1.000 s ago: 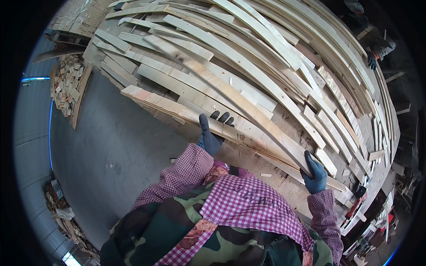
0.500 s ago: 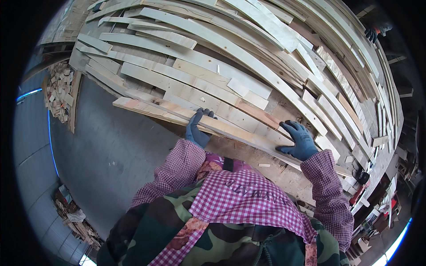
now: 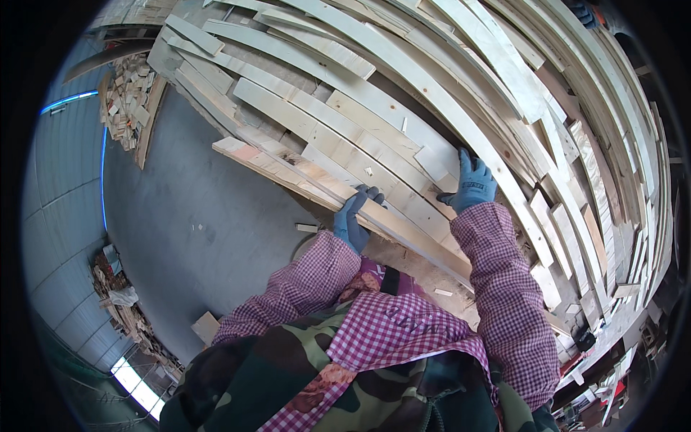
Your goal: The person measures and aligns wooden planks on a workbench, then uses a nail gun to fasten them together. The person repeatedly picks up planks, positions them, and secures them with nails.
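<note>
My left hand [image 3: 353,218], in a blue-grey glove, is closed round a long pale wooden board [image 3: 306,171] at the near edge of the stack. Its fingertips curl over the board's top, and a second board lies along its underside. Farther right, my right hand [image 3: 471,184], in a similar glove, reaches over the boards with thumb and fingers apart. It is beside the right end of a short light board piece [image 3: 434,163]; whether it presses on that piece I cannot tell. Several flat strips [image 3: 345,140] lie side by side between the hands and the far boards.
Long boards [image 3: 410,79] cover the worktop, overlapping at slight angles. Grey floor [image 3: 187,180] lies to the left, with a heap of wood offcuts [image 3: 132,101] beyond it. More scrap [image 3: 129,317] lies at lower left. A gloved hand of another person [image 3: 584,14] shows at the top right.
My right hand has moved away from the near board, farther out over the stack. My left hand keeps its grip on the board. The whole view has shifted and turned a little.
</note>
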Demonstrator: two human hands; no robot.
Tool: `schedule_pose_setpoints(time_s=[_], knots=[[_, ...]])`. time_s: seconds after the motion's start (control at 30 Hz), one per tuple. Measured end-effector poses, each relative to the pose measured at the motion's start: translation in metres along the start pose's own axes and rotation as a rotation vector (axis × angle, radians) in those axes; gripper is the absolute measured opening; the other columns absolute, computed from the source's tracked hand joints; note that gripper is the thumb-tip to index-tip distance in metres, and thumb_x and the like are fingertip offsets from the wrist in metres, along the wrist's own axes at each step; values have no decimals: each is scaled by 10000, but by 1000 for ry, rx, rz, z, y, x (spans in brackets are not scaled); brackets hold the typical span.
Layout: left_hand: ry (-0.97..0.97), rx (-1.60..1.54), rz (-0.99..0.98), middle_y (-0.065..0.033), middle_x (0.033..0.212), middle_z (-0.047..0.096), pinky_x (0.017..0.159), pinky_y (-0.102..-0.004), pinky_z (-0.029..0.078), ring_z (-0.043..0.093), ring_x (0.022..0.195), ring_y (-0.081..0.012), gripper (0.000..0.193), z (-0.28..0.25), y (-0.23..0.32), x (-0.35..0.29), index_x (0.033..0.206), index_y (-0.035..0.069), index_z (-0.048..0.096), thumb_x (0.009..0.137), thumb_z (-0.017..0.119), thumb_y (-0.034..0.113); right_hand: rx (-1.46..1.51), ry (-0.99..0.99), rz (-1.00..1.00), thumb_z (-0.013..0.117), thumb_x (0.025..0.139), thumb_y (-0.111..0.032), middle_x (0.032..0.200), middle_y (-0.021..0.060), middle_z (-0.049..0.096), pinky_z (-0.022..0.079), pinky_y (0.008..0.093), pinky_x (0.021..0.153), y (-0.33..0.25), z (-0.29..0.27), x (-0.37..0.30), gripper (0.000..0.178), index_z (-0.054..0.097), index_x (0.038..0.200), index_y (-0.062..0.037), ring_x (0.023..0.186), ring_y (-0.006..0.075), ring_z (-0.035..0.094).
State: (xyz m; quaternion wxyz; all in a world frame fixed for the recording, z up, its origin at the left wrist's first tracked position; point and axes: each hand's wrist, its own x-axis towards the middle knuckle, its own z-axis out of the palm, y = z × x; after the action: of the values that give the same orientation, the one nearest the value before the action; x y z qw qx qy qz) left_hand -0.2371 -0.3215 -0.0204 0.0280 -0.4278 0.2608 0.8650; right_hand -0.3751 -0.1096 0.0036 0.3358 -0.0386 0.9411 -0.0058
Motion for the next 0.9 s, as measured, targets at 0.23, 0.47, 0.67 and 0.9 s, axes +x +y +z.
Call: schedule_pose_setpoints(time_s=[0.23, 0.47, 0.67, 0.9], knots=[[11, 19, 39, -149, 1094, 562, 914, -426, 451, 545, 1045, -312, 369, 6, 2, -3, 1160, 25, 498, 838, 604, 170, -11, -80, 49, 760, 674, -498, 1240, 105, 479, 409, 418, 961, 0, -36, 10, 798, 424, 1322, -174, 1156, 274, 484], [-10, -19, -9, -145, 1115, 561, 926, -426, 436, 534, 1061, -301, 401, 2, -1, 3, 1191, 23, 487, 834, 591, 171, 286, 19, 31, 685, 793, -322, 1182, 82, 563, 442, 381, 933, 33, -11, 5, 474, 495, 1203, -181, 1081, 276, 555], [15, 59, -20, -129, 1148, 547, 951, -447, 413, 514, 1095, -287, 385, 4, 3, -1, 1188, 29, 484, 849, 568, 190, 204, 842, -159, 630, 846, -295, 1130, 27, 607, 467, 391, 873, 76, -35, -18, 380, 542, 1209, -224, 1006, 234, 584], [-19, 87, -15, -130, 1143, 546, 946, -446, 418, 516, 1094, -291, 406, 8, 4, 0, 1194, 26, 477, 837, 582, 191, 153, 131, -41, 702, 759, -391, 1393, 147, 365, 344, 430, 1034, 34, 44, -39, 809, 297, 1412, -139, 1278, 318, 361]])
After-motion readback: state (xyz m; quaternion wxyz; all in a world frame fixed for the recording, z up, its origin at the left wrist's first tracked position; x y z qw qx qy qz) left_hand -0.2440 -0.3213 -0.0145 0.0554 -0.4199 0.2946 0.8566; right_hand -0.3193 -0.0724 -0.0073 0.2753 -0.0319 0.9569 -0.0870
